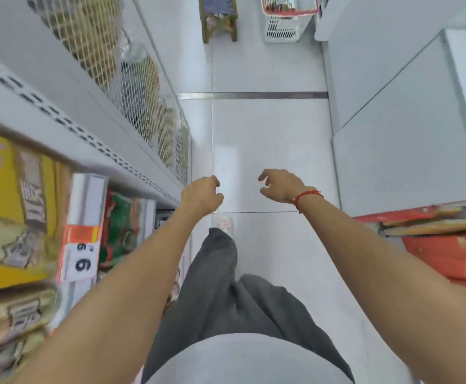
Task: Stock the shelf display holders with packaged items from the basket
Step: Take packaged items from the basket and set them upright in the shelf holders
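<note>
A narrow shop aisle runs ahead over pale, glossy floor tiles (267,151), crossed by a dark metal strip (254,95). On the left stands grey metal shelving (68,128) with perforated uprights and a wire mesh guard (93,42). White cabinets (398,112) line the right side. At the far end a small wooden stool (220,20) rests on the tiles. The light is even and bright.

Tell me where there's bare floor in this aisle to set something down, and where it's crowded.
Bare tiles run down the aisle between the mesh-fronted shelf and the white cabinets, from both empty hands, left hand and right hand, up to the basket and wooden stool. Crowded: the far end around those two, and the red boxes on the right.
</note>
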Tool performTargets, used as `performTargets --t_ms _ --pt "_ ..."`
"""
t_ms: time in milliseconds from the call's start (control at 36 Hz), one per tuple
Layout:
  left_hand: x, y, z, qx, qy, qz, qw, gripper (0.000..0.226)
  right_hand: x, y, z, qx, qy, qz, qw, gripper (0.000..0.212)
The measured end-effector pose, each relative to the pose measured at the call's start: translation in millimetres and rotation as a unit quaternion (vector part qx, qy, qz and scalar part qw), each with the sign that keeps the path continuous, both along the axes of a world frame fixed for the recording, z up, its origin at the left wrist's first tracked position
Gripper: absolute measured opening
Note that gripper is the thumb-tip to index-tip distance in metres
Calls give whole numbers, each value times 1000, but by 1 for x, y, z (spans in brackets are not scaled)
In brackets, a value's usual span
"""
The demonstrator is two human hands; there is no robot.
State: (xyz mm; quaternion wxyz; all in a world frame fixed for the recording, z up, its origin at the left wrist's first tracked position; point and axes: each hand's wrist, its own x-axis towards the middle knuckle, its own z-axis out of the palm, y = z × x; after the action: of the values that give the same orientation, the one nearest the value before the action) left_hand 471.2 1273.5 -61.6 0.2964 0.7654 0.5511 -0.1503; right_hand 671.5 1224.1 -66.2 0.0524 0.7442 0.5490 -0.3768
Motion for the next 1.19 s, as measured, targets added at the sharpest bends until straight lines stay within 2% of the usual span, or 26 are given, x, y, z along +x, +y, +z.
performTargets --t_ms 139,333,472,639,833,1000,1194 --pt "37 104 6 -8 12 -14 1000 42 28 104 6 6 11 -7 1000 39" --pt "101 233 2 -63 5 19 998 40 75 231 5 -1 28 -18 999 39" --pt "152 329 -1 -37 15 2 999 38 124 326 7 13 24 -8 1000 39" --pt "207 440 -4 -62 21 33 997 39 182 436 11 20 29 -41 999 38" --pt "247 564 2 -56 6 55 997 38 225 552 9 -2 36 -31 999 35" --pt "271 691 3 -30 6 27 999 43 256 672 1 -15 29 -33 999 38" --pt "300 876 19 -1 15 -76 997 44 292 822 -11 -13 46 -86 995 37"
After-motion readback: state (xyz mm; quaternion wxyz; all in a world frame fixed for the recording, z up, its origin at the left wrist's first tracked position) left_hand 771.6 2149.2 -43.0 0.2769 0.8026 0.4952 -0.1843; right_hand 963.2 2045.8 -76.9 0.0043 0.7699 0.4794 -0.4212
